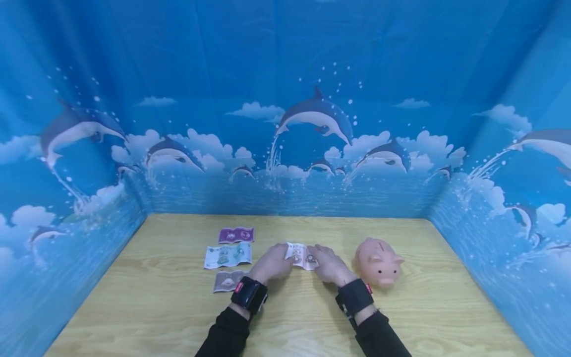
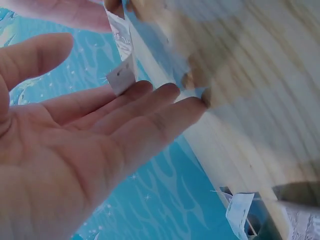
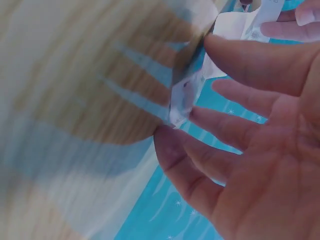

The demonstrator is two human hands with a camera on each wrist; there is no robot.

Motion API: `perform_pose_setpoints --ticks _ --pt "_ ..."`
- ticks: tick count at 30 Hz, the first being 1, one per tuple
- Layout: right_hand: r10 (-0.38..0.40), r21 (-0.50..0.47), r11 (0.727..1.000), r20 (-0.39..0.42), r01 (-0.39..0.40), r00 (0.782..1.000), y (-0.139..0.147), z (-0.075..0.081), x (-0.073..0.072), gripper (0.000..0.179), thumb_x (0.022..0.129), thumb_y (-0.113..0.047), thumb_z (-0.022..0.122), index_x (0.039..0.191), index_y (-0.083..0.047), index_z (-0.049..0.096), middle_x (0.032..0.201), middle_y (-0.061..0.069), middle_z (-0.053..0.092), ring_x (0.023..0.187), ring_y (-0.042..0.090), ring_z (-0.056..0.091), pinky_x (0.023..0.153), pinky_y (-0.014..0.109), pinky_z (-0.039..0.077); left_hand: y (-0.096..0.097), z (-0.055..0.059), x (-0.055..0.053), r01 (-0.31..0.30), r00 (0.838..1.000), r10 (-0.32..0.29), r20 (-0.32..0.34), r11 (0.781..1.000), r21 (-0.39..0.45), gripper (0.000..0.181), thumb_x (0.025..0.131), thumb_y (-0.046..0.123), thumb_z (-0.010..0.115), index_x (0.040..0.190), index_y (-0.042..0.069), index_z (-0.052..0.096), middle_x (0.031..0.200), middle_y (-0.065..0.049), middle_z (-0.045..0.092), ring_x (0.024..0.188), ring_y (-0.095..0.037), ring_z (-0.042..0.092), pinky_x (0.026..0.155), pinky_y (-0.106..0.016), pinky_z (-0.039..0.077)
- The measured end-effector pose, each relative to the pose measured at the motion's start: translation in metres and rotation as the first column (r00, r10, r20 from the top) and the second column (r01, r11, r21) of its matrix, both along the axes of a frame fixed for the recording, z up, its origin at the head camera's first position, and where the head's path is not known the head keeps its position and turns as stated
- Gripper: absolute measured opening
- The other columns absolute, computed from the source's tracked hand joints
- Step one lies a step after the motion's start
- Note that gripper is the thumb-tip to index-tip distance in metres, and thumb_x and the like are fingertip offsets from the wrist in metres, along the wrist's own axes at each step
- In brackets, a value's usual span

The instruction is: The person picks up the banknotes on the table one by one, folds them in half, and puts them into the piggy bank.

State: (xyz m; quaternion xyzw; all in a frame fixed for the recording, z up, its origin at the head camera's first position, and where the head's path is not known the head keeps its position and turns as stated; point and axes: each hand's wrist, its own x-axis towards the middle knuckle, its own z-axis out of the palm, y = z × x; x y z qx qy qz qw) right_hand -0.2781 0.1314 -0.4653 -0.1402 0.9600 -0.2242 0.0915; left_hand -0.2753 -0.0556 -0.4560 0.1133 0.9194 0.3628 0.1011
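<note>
The person's left sleeve (image 1: pixel 225 333) and right sleeve (image 1: pixel 382 334) are plain black, each ending short of a broad black band at the wrist, the left wristband (image 1: pixel 250 294) presenting a glossy dark face and a small red tag (image 1: pixel 239 287), the right wristband (image 1: pixel 354 296) a red tab (image 1: pixel 369 288) at its edge.

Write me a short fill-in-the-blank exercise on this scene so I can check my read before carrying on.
1. The green note lies ____ the purple note and the brown note.
2. The piggy bank stands nearer the ____ hand.
3. Counting the pale note between the left hand and right hand, the head view shows ____ notes.
4. The wristbands are coloured ____.

Missing words: between; right; four; black.
</note>
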Motion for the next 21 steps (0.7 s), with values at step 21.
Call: perform_pose_setpoints --ticks 21 --pt "-0.22 -0.329 0.934 -0.227 0.138 0.949 0.0 0.009 -0.013 0.023 0.089 -0.005 0.066 0.112 -0.005 0.071 0.102 0.011 0.073 0.09 0.022 0.068 0.077 0.037 0.057 0.003 0.001 -0.002 -0.033 0.981 0.061 -0.184 0.988 0.151 0.062 0.097 0.026 0.06 0.149 0.002 0.036 0.147 -0.022 0.044 0.133 -0.036 0.046 0.112 -0.053 0.039"
